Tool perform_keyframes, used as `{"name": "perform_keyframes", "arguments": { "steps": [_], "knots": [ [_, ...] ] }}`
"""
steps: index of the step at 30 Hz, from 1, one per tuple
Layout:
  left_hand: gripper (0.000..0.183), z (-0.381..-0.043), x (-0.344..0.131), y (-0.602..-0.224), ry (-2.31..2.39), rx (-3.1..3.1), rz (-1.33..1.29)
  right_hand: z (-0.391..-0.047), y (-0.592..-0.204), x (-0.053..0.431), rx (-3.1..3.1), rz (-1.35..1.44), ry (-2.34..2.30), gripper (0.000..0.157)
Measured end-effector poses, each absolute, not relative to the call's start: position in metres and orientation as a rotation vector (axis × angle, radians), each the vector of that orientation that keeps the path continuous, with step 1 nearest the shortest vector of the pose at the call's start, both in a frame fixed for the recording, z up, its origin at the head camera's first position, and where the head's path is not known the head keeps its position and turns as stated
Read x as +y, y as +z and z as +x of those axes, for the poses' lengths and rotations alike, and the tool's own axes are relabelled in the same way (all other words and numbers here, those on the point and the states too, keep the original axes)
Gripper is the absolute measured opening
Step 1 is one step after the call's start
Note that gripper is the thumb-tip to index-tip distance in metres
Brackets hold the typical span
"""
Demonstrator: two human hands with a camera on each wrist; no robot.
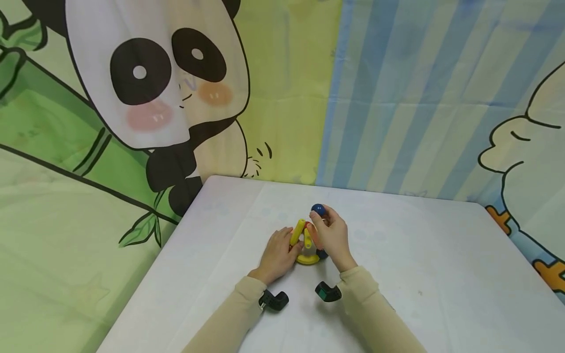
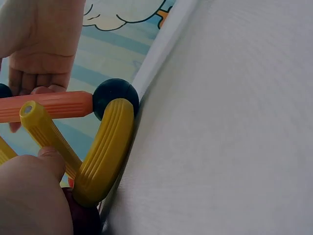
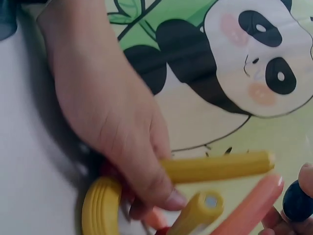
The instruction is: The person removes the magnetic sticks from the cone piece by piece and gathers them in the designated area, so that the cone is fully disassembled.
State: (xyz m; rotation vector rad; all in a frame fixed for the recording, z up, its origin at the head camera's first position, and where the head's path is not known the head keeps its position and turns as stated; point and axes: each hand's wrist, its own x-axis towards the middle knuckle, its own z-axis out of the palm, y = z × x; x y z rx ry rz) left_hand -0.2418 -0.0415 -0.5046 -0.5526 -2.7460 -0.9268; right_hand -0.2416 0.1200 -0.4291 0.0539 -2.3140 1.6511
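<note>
My right hand (image 1: 335, 240) pinches a dark blue ball (image 1: 318, 210) between thumb and fingers, near the upper end of a leaning orange stick (image 1: 314, 236). Around the low side of a magnetic stick-and-ball frame, my left hand (image 1: 278, 255) keeps its grip. Its thumb lies against a straight yellow stick (image 2: 49, 137) in the left wrist view, partly covering a dark red ball (image 2: 85, 218). A curved yellow stick (image 2: 105, 156) joins that ball to another dark blue ball (image 2: 115, 95) at the frame's base. A second yellow stick (image 3: 217, 166) slants upward.
The frame stands on a white table (image 1: 441, 264), whose far edge meets a printed curtain (image 1: 287, 98) with a panda. A black wrist camera (image 1: 274, 300) sits at the left cuff and another camera (image 1: 328, 291) at the right cuff.
</note>
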Motion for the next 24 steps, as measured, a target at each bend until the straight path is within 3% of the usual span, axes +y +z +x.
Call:
{"name": "perform_keyframes", "arguments": {
  "steps": [10, 24],
  "knots": [
    [0.052, -0.241, -0.041, -0.504, -0.923, -2.759, -0.533, -0.261, -0.455, 0.167, -2.382, -0.244, 1.497, 0.046],
    [0.056, -0.243, -0.042, -0.507, -0.936, -2.782, -0.521, -0.287, -0.486, 0.219, -2.511, -0.285, 1.377, 0.044]
  ]
}}
